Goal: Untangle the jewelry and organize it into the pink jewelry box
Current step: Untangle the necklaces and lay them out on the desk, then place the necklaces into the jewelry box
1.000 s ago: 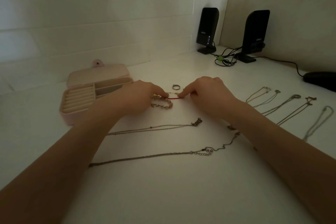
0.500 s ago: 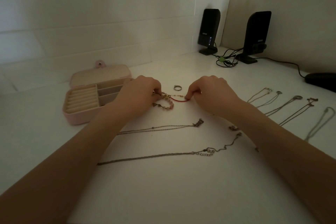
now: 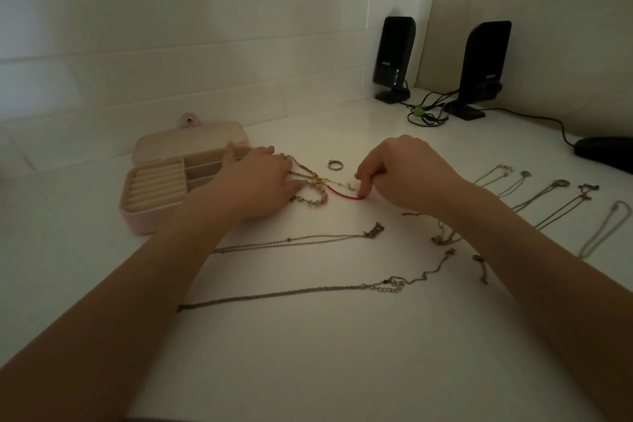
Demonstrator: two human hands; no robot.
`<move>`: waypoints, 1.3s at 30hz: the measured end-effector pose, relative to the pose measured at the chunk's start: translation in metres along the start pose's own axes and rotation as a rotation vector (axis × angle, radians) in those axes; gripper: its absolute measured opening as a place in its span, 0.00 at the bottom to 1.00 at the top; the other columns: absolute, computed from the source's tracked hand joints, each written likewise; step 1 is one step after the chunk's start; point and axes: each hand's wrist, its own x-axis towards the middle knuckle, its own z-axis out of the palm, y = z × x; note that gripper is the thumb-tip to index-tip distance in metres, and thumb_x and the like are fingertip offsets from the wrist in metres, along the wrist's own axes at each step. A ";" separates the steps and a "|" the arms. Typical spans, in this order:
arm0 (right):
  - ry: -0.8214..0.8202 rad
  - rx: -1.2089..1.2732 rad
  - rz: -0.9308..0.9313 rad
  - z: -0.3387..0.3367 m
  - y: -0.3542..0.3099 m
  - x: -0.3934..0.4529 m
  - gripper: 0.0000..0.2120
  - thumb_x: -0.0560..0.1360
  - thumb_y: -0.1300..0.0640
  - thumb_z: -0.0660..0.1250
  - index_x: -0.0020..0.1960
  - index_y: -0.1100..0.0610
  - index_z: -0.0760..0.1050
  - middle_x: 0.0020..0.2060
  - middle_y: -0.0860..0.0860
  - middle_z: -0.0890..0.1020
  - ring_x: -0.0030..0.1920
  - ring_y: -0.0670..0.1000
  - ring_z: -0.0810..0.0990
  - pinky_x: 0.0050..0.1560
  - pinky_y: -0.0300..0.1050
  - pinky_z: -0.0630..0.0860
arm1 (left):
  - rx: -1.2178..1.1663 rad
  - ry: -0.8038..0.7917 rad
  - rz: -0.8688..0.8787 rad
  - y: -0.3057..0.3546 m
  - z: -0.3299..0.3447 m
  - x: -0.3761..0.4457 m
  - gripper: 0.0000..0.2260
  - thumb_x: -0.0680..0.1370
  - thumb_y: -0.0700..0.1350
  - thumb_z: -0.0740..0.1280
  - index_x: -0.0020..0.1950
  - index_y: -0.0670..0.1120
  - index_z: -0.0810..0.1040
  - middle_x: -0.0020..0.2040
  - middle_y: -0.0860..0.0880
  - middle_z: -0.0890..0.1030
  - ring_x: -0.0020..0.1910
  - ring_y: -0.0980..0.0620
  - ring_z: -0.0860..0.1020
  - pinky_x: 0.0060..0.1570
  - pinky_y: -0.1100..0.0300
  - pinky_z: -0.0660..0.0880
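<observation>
The pink jewelry box [image 3: 154, 188] lies open at the left, its ring rolls and compartments showing. A tangle of a pink beaded bracelet [image 3: 315, 197], a gold charm and a red cord [image 3: 344, 195] sits at the centre. My left hand [image 3: 260, 181] lies flat with straight fingers pressing on the tangle's left side and its thin chain. My right hand [image 3: 400, 171] pinches the right end of the red cord between thumb and forefinger. A silver ring [image 3: 335, 165] lies just behind the tangle.
Two long chains [image 3: 291, 240] [image 3: 291, 295] lie stretched out in front of my hands. Several necklaces [image 3: 544, 195] are laid in a row at the right. Two black speakers [image 3: 394, 58] with cables stand at the back, and a dark mouse [image 3: 606, 152] lies far right.
My left hand has flattened out over the tangle and slid toward the box. My right hand has drawn the red cord out to the right, spreading the tangle.
</observation>
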 end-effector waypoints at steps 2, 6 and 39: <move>0.021 0.078 -0.041 0.001 -0.002 -0.002 0.21 0.71 0.69 0.57 0.44 0.49 0.84 0.54 0.49 0.82 0.54 0.52 0.79 0.55 0.45 0.75 | -0.011 -0.007 -0.011 0.002 -0.001 -0.002 0.25 0.79 0.61 0.49 0.74 0.51 0.60 0.75 0.51 0.62 0.75 0.52 0.53 0.69 0.34 0.43; -0.154 0.041 -0.126 0.008 -0.005 -0.006 0.28 0.75 0.69 0.54 0.64 0.44 0.74 0.64 0.52 0.77 0.60 0.52 0.76 0.59 0.44 0.73 | -0.066 0.035 0.100 0.004 -0.008 -0.004 0.20 0.81 0.55 0.49 0.69 0.49 0.68 0.71 0.51 0.68 0.72 0.52 0.62 0.71 0.40 0.44; 0.118 -0.106 0.649 -0.041 0.153 -0.012 0.19 0.74 0.52 0.68 0.58 0.65 0.76 0.57 0.61 0.78 0.56 0.59 0.76 0.57 0.51 0.73 | -0.178 0.264 0.209 0.024 -0.014 -0.013 0.12 0.80 0.54 0.57 0.57 0.55 0.77 0.55 0.55 0.79 0.58 0.53 0.74 0.59 0.54 0.60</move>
